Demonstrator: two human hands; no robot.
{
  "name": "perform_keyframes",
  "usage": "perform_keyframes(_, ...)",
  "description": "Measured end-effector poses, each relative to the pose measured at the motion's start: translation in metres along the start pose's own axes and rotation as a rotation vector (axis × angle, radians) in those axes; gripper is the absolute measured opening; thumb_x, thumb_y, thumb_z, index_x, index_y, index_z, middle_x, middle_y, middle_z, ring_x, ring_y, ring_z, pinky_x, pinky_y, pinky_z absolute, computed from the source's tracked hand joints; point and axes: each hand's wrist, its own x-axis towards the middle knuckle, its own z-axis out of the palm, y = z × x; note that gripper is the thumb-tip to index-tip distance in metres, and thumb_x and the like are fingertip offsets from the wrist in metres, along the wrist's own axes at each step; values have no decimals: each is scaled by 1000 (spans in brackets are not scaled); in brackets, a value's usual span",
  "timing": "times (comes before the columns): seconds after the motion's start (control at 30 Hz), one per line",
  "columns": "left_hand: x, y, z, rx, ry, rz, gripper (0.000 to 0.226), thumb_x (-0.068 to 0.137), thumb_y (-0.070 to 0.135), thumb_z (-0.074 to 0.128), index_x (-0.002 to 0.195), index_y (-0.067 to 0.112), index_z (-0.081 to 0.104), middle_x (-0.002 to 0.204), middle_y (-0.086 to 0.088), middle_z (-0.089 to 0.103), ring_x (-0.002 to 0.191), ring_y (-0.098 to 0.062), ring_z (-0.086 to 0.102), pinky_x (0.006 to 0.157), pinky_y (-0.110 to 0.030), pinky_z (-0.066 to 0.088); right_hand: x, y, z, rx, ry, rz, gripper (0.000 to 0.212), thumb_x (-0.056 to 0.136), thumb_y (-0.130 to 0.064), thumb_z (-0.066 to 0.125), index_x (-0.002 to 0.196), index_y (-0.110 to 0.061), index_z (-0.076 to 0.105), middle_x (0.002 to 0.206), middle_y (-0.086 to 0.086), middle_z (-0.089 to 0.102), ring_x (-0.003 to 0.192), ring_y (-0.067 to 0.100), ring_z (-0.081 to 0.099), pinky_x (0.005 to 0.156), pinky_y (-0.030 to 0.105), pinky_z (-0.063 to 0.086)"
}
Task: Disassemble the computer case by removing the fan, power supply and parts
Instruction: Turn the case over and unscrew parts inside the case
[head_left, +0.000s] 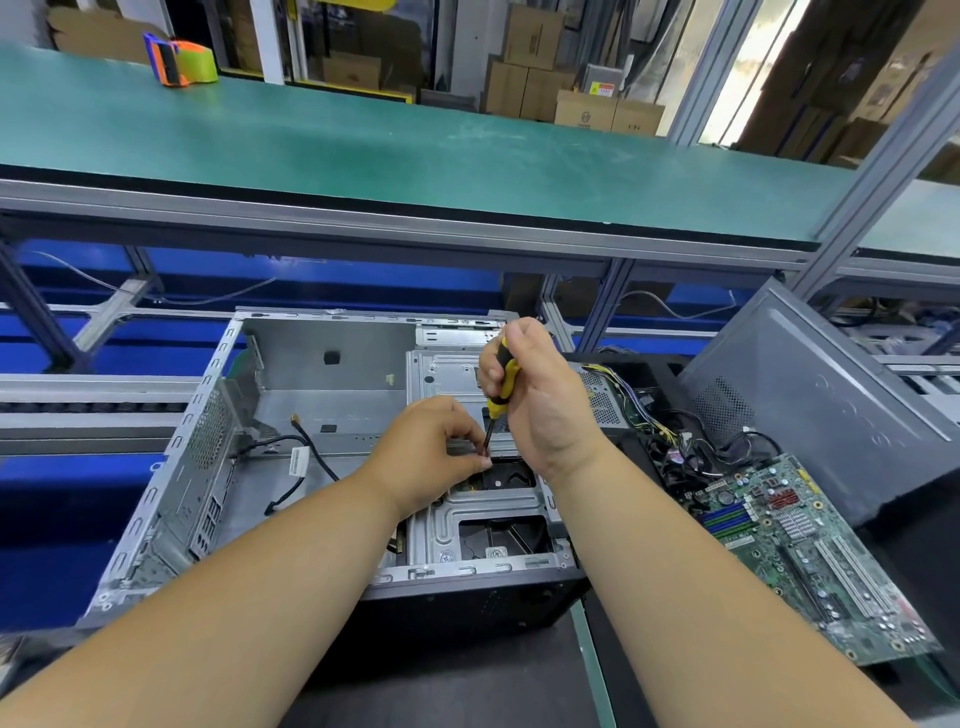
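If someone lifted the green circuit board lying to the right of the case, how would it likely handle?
The circuit board would probably stay stiff and flat, being a rigid-looking sheet. It likely feels light for its area, though the metal heat sink adds some weight. It seems fragile: slots and small parts stand up from its face, so gripping by the edges looks safest.

text: none legible | cable tag (297, 460), box labels (605, 89): blurred

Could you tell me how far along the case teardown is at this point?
Done: the motherboard lies outside, right of the computer case, whose main bay is bare metal. In hand: the right hand drives a screwdriver at the drive cage; the left hand steadies the tip. Left: that cage and loose cables.
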Motion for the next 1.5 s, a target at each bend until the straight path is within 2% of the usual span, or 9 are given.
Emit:
perform_keyframes(0.2,-1,1,-1,9,-6,-11,13,73,27,84,76,30,71,89,11,59,94,-11,54,87,-36,48,-3,-5,-3,-57,40,32,18,92,-32,51,80,-18,54,78,-2,60,76,17,59,81,36,45)
perform_keyframes(0.33,-1,1,-1,26,-14,-18,11,74,29,83,77,29,72,90,11,59,97,-13,54,89,-37,47,-4,-5,-1,-11,65,14,28,97,-29,48,83,-14,67,76,-4,64,74,13,60,78,31,49)
perform_keyframes(0.47,-1,0,-1,24,-18,-25,11,74,30,83,76,30,72,90,11,58,96,-12,53,89,-35,48,-4,-1,3,30,43,-12,45,105,-28,36,86,-16,75,71,-1,58,69,12,52,72,28,44)
perform_keyframes(0.73,0,3,-2,2,-16,-2,25,73,23,84,68,37,64,87,6,58,90,-14,54,83,-36,48,0,3,14,22,42,21,27,97,-38,41,88,-15,52,63,-1,46,59,12,40,59,24,36)
perform_keyframes(0.87,0,3,-1,3,-11,-2,21,73,25,84,68,35,66,87,8,59,90,-10,54,83,-32,48,0,1,11,-18,28,8,19,94,-31,48,82,-17,48,68,0,50,63,14,43,61,24,39)
perform_keyframes(1.03,0,2,-1,3,-9,-14,15,73,25,85,70,30,70,86,9,58,89,-9,55,82,-34,50,-4,-1,4,-74,5,41,25,92,-38,50,81,-21,66,82,-4,63,77,14,57,71,25,47)
perform_keyframes(1.17,0,2,0,-9,-13,-37,13,73,25,84,72,28,72,89,9,59,91,-11,57,84,-36,51,-3,-2,4,-74,64,38,33,93,-38,47,77,-22,71,77,-4,62,73,15,55,73,30,43)
perform_keyframes(1.33,0,1,0,7,-4,-25,18,73,25,85,70,32,68,86,10,58,89,-7,54,82,-33,49,2,2,3,43,122,19,33,104,-30,32,84,-17,55,62,-1,49,57,13,42,62,31,32)
perform_keyframes(1.5,0,2,0,5,-2,-6,24,73,23,85,68,36,65,85,8,59,88,-8,54,81,-32,49,1,3,5,134,75,6,36,101,-44,35,84,-15,49,58,-2,42,54,12,33,55,26,29)
